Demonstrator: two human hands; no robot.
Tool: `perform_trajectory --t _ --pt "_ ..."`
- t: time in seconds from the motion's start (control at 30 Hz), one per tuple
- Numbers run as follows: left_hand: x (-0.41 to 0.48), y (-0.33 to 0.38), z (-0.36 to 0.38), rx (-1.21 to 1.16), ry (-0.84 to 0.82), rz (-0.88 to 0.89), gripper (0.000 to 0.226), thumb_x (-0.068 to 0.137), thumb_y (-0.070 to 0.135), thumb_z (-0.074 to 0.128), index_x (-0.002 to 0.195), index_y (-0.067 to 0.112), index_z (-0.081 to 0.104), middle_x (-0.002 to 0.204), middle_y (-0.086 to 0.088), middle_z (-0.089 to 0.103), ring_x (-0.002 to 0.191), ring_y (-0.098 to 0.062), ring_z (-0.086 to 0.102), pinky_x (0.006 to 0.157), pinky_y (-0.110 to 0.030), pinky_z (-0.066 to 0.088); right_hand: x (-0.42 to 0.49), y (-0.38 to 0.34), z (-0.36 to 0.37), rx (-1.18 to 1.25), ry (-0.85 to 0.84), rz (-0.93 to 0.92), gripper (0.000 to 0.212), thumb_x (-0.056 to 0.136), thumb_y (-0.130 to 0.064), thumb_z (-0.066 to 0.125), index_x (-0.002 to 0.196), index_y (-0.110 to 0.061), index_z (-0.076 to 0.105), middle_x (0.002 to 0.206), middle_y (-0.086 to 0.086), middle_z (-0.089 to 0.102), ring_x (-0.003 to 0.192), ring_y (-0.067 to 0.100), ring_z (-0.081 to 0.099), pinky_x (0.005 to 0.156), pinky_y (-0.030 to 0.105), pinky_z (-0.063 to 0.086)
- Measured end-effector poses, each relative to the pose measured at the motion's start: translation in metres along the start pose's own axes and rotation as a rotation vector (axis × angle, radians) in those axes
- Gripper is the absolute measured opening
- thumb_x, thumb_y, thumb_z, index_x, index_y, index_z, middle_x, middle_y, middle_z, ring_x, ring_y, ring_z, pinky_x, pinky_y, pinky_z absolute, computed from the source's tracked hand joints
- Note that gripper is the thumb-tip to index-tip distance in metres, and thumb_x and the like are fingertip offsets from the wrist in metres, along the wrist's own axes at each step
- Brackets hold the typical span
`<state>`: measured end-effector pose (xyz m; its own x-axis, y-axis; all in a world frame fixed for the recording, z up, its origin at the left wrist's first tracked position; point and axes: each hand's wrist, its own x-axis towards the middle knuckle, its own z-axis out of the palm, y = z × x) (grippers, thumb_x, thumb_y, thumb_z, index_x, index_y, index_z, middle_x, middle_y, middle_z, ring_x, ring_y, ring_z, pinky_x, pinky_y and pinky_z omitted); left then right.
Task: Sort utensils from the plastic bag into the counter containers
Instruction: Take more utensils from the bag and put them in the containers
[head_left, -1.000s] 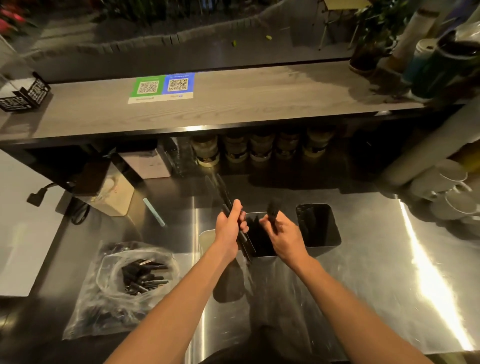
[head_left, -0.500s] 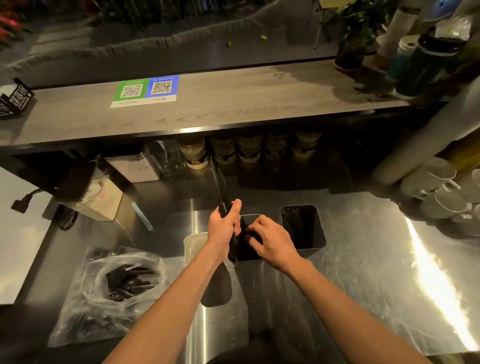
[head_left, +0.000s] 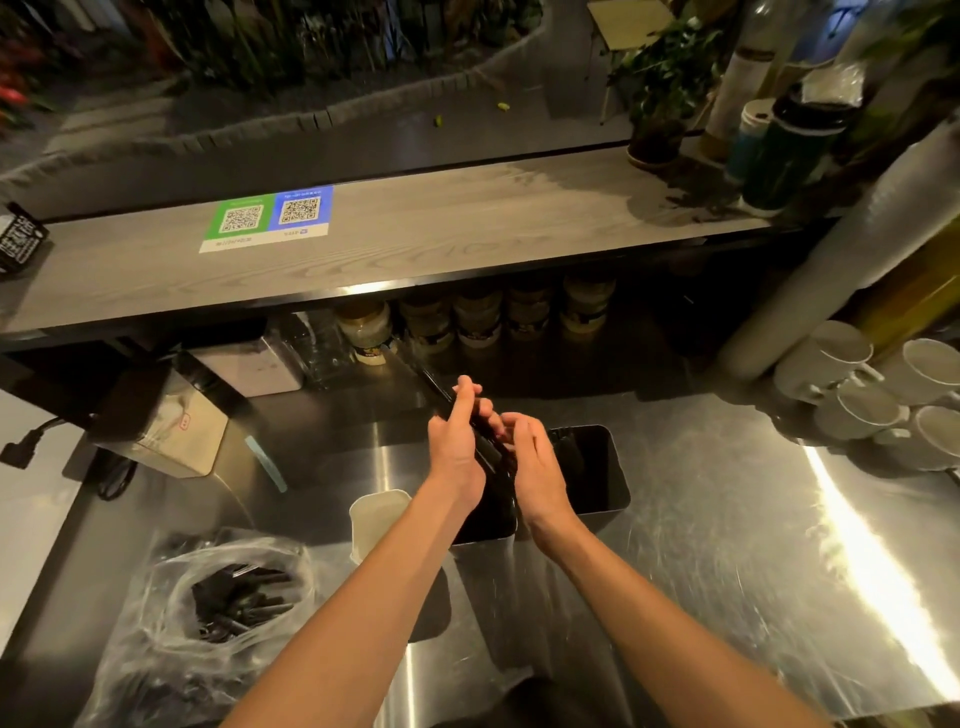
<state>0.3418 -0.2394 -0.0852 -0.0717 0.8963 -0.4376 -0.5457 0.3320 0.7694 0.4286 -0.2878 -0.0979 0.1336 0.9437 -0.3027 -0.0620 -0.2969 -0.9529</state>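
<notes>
Stainless-steel tabletop (head_left: 727, 545) seen from above, with both forearms reaching forward to its centre. The left hand (head_left: 457, 447) grips a bundle of black utensils (head_left: 493, 457). Its index finger lies straight along the bundle and the other fingers curl round it. The long ends of the utensils project up and to the left, past the fingertips. The right hand (head_left: 535, 467) stands just beside the bundle on its right, palm turned toward it. Its fingers are loosely bent and hold nothing; whether its fingertips touch the utensils cannot be told. The lower end of the bundle sits over the mouth of the middle container (head_left: 488, 527), a steel box largely hidden by the hands. Just beside it on the right is a second steel container (head_left: 597, 467), dark inside. On its left stands a white container (head_left: 376, 514). The clear plastic bag (head_left: 156, 623) lies at the lower left, apart from the containers, with loose black utensils (head_left: 239, 603) heaped inside. White mugs (head_left: 841, 364) stand at the far right. A wooden shelf (head_left: 467, 244) bearing a QR-code sticker (head_left: 267, 221) runs above a row of jars (head_left: 478, 317).
</notes>
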Motion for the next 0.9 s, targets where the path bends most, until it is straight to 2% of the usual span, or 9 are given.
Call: perform_trajectory --t 0.1,0.2,0.3,0.37,0.43,0.53,0.67,0.77,0.9 --pt "-0.002 -0.014 0.016 0.123 -0.01 -0.01 0.022 0.094 0.035 0.068 0.099 0.014 0.068 0.078 0.001 0.066 0.08 -0.016 0.065 0.086 -0.038 0.056 0.002 -0.006 0.001 0.193 0.09 0.035 0.033 0.106 -0.045 0.035 0.116 -0.033 0.064 0.104 -0.016 0.068 0.094 -0.004 0.066 0.076 0.017 0.052" --pt "-0.004 -0.022 0.026 0.187 -0.011 -0.041 0.024 0.094 0.038 0.067 0.105 0.016 0.069 0.086 0.001 0.069 0.097 -0.022 0.067 0.099 -0.046 0.053 0.006 -0.008 -0.008 0.198 0.142 0.023 0.03 0.106 -0.043 0.037 0.113 -0.035 0.064 0.107 -0.013 0.068 0.102 0.004 0.065 0.084 0.026 0.054" --pt "-0.006 -0.025 0.034 0.289 -0.052 -0.048 0.027 0.096 0.043 0.062 0.109 0.02 0.071 0.101 -0.006 0.071 0.107 -0.024 0.067 0.097 -0.043 0.054 0.009 -0.007 -0.026 0.161 0.149 0.0 0.026 0.107 -0.041 0.037 0.113 -0.033 0.061 0.107 -0.009 0.068 0.103 0.009 0.066 0.079 0.025 0.055" --pt "-0.007 -0.031 0.036 0.338 -0.09 -0.067 0.028 0.097 0.045 0.06 0.109 0.023 0.072 0.106 -0.008 0.073 0.108 -0.023 0.068 0.094 -0.04 0.055 0.012 -0.007 -0.041 0.125 0.169 -0.019 0.025 0.106 -0.042 0.039 0.118 -0.032 0.059 0.107 -0.007 0.068 0.101 0.011 0.067 0.085 0.034 0.058" --pt "-0.007 -0.038 0.036 0.396 -0.126 -0.108 0.033 0.096 0.049 0.059 0.108 0.022 0.073 0.107 -0.006 0.075 0.107 -0.021 0.069 0.098 -0.042 0.053 0.018 -0.011 -0.057 0.075 0.175 -0.048 0.025 0.104 -0.041 0.045 0.124 -0.031 0.057 0.107 -0.011 0.069 0.099 0.008 0.068 0.089 0.035 0.058" --pt "-0.007 -0.045 0.038 0.44 -0.198 -0.194 0.064 0.085 0.062 0.065 0.129 0.015 0.061 0.114 -0.005 0.074 0.109 -0.019 0.07 0.101 -0.043 0.053 0.029 -0.023 -0.076 0.061 0.065 -0.051 0.034 0.102 -0.033 0.054 0.136 -0.026 0.054 0.117 -0.011 0.071 0.106 0.007 0.068 0.094 0.033 0.056" --pt "-0.009 -0.046 0.048 0.434 -0.363 -0.206 0.036 0.102 0.04 0.05 0.132 0.024 0.063 0.122 0.0 0.072 0.115 -0.014 0.067 0.099 -0.037 0.054 0.043 -0.036 -0.093 -0.022 -0.066 -0.009 0.041 0.101 -0.029 0.056 0.142 -0.024 0.053 0.121 -0.002 0.069 0.111 0.015 0.067 0.101 0.042 0.053" --pt "-0.005 -0.045 0.053 0.457 -0.448 -0.205 0.034 0.104 0.035 0.048 0.132 0.024 0.062 0.125 0.0 0.071 0.12 -0.017 0.064 0.103 -0.04 0.051 0.047 -0.043 -0.103 -0.052 -0.106 -0.023 0.038 0.099 -0.023 0.061 0.137 -0.021 0.057 0.114 0.001 0.073 0.107 0.016 0.07 0.095 0.042 0.056" --pt "0.006 -0.046 0.057 0.648 -0.455 -0.157 0.028 0.103 0.033 0.051 0.126 0.022 0.065 0.121 -0.004 0.072 0.115 -0.019 0.067 0.106 -0.045 0.05 0.051 -0.045 -0.115 -0.095 -0.093 -0.048 0.034 0.095 -0.023 0.068 0.128 -0.022 0.061 0.111 0.002 0.073 0.104 0.021 0.07 0.084 0.043 0.06"
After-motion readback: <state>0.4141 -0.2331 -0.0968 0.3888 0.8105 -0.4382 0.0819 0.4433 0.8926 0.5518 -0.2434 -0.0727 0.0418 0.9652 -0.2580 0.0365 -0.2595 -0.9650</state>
